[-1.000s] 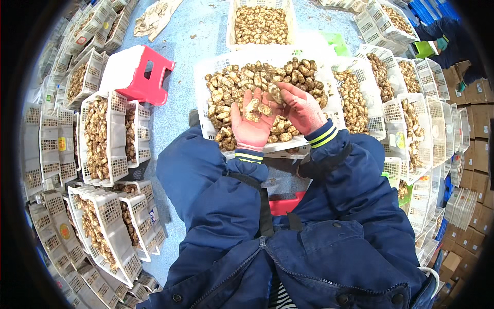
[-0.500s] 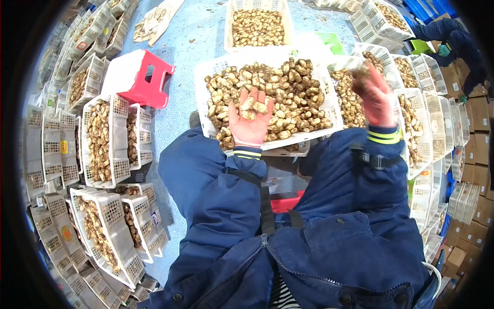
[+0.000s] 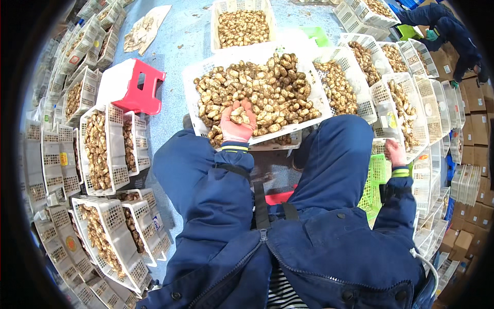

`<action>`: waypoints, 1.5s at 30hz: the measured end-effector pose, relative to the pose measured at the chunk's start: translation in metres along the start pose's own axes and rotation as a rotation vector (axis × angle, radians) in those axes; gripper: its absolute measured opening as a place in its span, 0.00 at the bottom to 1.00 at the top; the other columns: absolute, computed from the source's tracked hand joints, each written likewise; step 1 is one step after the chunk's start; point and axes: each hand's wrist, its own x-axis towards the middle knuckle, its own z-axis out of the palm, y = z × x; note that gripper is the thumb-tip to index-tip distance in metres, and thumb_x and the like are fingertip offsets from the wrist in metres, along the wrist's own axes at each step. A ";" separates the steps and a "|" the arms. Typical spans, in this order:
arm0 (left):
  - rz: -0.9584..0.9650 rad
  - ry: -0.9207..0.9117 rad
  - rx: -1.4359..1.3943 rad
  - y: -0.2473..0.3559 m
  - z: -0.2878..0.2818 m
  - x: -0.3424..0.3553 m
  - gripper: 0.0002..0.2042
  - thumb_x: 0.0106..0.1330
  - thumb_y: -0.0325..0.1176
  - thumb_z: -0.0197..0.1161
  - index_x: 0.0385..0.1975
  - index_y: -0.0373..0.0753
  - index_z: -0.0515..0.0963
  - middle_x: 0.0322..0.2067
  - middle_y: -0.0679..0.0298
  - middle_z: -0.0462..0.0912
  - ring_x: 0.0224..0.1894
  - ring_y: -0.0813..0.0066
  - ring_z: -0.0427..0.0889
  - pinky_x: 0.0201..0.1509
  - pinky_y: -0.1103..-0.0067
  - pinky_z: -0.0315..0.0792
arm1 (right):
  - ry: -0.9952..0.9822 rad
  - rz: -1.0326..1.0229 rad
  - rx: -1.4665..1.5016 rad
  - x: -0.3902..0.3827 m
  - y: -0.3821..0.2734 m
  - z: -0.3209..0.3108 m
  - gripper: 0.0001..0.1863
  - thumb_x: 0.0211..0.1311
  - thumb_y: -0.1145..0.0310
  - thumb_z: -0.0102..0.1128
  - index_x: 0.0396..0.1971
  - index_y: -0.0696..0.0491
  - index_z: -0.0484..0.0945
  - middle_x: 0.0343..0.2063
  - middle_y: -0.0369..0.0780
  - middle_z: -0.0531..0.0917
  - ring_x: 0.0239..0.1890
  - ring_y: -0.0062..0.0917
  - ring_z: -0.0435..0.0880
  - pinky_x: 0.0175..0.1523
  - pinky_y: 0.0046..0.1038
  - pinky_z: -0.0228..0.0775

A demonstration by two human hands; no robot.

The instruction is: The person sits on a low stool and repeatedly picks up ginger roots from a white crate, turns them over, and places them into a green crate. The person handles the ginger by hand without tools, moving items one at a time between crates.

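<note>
A wide white crate (image 3: pixel 191 85) stands tilted before my knees, heaped with small egg-shaped, brown-and-cream, mushroom-like pieces (image 3: pixel 267 82). My left hand (image 3: pixel 238 125), palm up over its near edge, has its fingers curled round a few cream-coloured pieces (image 3: pixel 239 115). Off to the right, my right hand (image 3: pixel 395 152) is low beside a white crate of the same pieces (image 3: pixel 404 110), above a green plastic crate (image 3: pixel 378 177). Its fingers point away and are mostly hidden, so whether they hold anything cannot be seen.
Stacked white crates with similar pieces (image 3: pixel 98 149) line my left side. More filled crates (image 3: pixel 339 87) stand at the right, with cardboard boxes (image 3: pixel 476 139) beyond. A red-and-white stool (image 3: pixel 139 87) sits at the front left. Another person (image 3: pixel 453 36) is at the far right.
My right hand has moved from above the crates at the right down and back toward my right side. My left fingers have curled more around the pieces. The whole view has shifted slightly.
</note>
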 end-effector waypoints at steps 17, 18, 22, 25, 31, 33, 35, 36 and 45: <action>-0.023 0.289 0.284 0.022 0.102 0.044 0.42 0.69 0.53 0.50 0.73 0.39 0.34 0.72 0.44 0.30 0.74 0.45 0.34 0.75 0.54 0.37 | -0.624 -0.536 -0.316 0.078 -0.320 0.332 0.20 0.64 0.56 0.50 0.51 0.49 0.79 0.40 0.45 0.85 0.41 0.34 0.83 0.48 0.31 0.73; -0.047 0.436 0.307 0.017 0.077 0.039 0.42 0.69 0.54 0.50 0.73 0.39 0.37 0.73 0.48 0.31 0.75 0.48 0.36 0.75 0.54 0.37 | -0.648 -0.603 -0.398 0.087 -0.307 0.347 0.21 0.64 0.55 0.50 0.52 0.49 0.78 0.42 0.46 0.84 0.45 0.38 0.83 0.51 0.33 0.73; -0.136 0.606 0.450 -0.002 -0.020 0.034 0.40 0.68 0.55 0.51 0.73 0.43 0.41 0.74 0.55 0.36 0.75 0.56 0.41 0.70 0.46 0.46 | -0.503 -0.525 -0.688 0.102 -0.270 0.376 0.30 0.65 0.45 0.47 0.59 0.50 0.72 0.55 0.51 0.76 0.58 0.44 0.75 0.62 0.38 0.66; -0.141 0.624 0.462 -0.002 -0.041 0.051 0.41 0.67 0.57 0.51 0.73 0.44 0.41 0.74 0.61 0.37 0.75 0.62 0.42 0.64 0.37 0.49 | -0.485 -0.439 -0.694 0.106 -0.266 0.383 0.31 0.66 0.44 0.42 0.58 0.51 0.73 0.55 0.50 0.77 0.58 0.45 0.75 0.63 0.39 0.65; -0.252 0.540 0.515 0.001 -0.034 0.051 0.47 0.66 0.58 0.55 0.73 0.45 0.33 0.74 0.62 0.28 0.76 0.64 0.32 0.58 0.41 0.64 | -0.592 -0.342 -0.637 0.105 -0.265 0.404 0.37 0.62 0.39 0.48 0.53 0.61 0.74 0.47 0.54 0.81 0.50 0.44 0.80 0.55 0.37 0.72; -0.321 0.370 0.463 -0.002 -0.034 0.051 0.45 0.67 0.58 0.55 0.72 0.43 0.37 0.74 0.58 0.36 0.75 0.61 0.43 0.59 0.41 0.64 | -0.598 -0.322 -0.587 0.103 -0.262 0.408 0.38 0.62 0.38 0.49 0.53 0.61 0.74 0.45 0.53 0.82 0.49 0.44 0.81 0.53 0.37 0.72; -0.294 0.487 0.441 -0.011 -0.035 0.056 0.37 0.67 0.58 0.53 0.69 0.44 0.50 0.68 0.56 0.56 0.65 0.56 0.64 0.62 0.42 0.60 | -0.675 -0.202 -0.459 0.101 -0.260 0.407 0.38 0.61 0.38 0.50 0.52 0.61 0.75 0.43 0.50 0.83 0.47 0.37 0.81 0.50 0.33 0.72; -0.348 0.402 0.358 -0.013 -0.036 0.058 0.35 0.67 0.58 0.53 0.67 0.45 0.54 0.67 0.56 0.58 0.66 0.56 0.63 0.63 0.43 0.58 | -0.775 -0.265 -0.446 0.100 -0.260 0.405 0.37 0.62 0.38 0.50 0.52 0.59 0.75 0.42 0.48 0.83 0.45 0.34 0.82 0.48 0.31 0.72; -0.293 0.227 0.300 -0.019 -0.023 0.071 0.30 0.67 0.63 0.47 0.60 0.47 0.68 0.58 0.56 0.72 0.63 0.53 0.68 0.64 0.45 0.58 | -0.907 -0.433 -0.022 0.041 -0.318 0.361 0.26 0.63 0.62 0.55 0.61 0.52 0.69 0.35 0.35 0.79 0.37 0.23 0.77 0.41 0.25 0.72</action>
